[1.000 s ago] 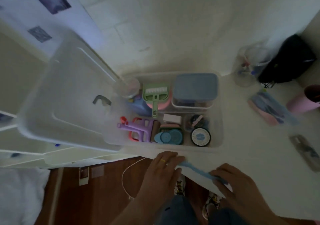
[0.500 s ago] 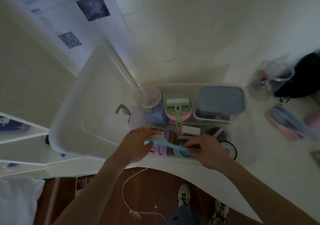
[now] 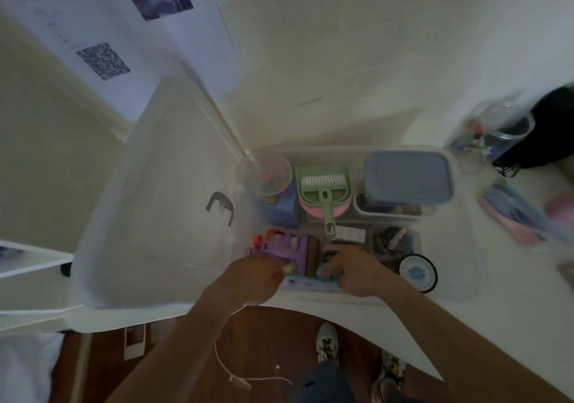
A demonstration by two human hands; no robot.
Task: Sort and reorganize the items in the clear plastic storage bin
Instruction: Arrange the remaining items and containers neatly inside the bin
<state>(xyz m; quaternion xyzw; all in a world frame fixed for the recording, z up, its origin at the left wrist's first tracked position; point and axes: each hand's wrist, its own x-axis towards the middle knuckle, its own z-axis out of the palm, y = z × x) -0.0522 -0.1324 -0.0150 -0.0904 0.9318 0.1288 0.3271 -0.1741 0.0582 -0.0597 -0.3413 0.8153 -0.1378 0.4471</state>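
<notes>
Both hands reach into the near side of the clear plastic storage bin (image 3: 459, 281) on the white surface (image 3: 466, 334). Left hand (image 3: 251, 277) pinches the bristle end of a light blue brush (image 3: 310, 281); right hand (image 3: 354, 270) curls over its other end. Just beyond lies a purple tool (image 3: 279, 249). Farther back sit a green dustpan (image 3: 323, 188) and a blue-lidded container (image 3: 407, 177).

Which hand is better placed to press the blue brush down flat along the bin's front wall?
Probably the right hand: it grips the blue brush by its handle, low against the bin front. The left hand only pinches the bristle end beside the purple tool.
</notes>
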